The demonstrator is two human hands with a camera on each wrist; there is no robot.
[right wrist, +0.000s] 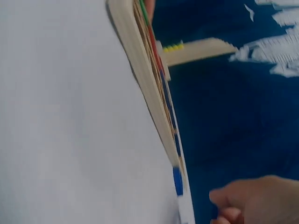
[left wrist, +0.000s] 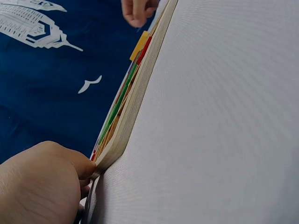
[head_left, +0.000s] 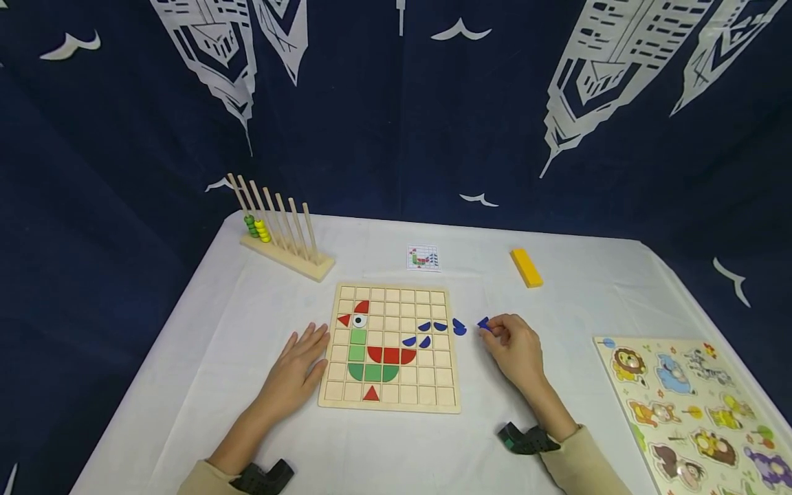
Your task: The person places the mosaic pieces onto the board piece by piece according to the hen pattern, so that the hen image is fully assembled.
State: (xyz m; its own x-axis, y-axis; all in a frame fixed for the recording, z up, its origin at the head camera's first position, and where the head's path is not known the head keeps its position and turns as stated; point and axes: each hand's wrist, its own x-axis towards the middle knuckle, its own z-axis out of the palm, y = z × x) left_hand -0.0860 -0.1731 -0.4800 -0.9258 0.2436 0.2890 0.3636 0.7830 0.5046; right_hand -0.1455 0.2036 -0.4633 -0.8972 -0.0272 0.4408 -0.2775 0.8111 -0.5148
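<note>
A wooden grid board [head_left: 427, 395] lies on the white table, bearing a bird made of red, green and blue pieces. My left hand [head_left: 300, 364] lies flat beside the board's left edge, fingers straight and touching it; in the left wrist view the left hand [left wrist: 42, 184] meets the board's edge [left wrist: 126, 126]. My right hand [head_left: 510, 344] is just right of the board and pinches a small blue piece [head_left: 483, 323] at its fingertips. Another blue piece [head_left: 459, 327] lies on the cloth by the board's right edge. The right hand [right wrist: 257, 200] appears at the bottom of the right wrist view.
A wooden peg rack [head_left: 281, 237] with green and yellow beads stands at the back left. A small pattern card [head_left: 423, 258] and a yellow block [head_left: 526, 267] lie behind the board. An animal puzzle board [head_left: 693, 412] sits at the right edge.
</note>
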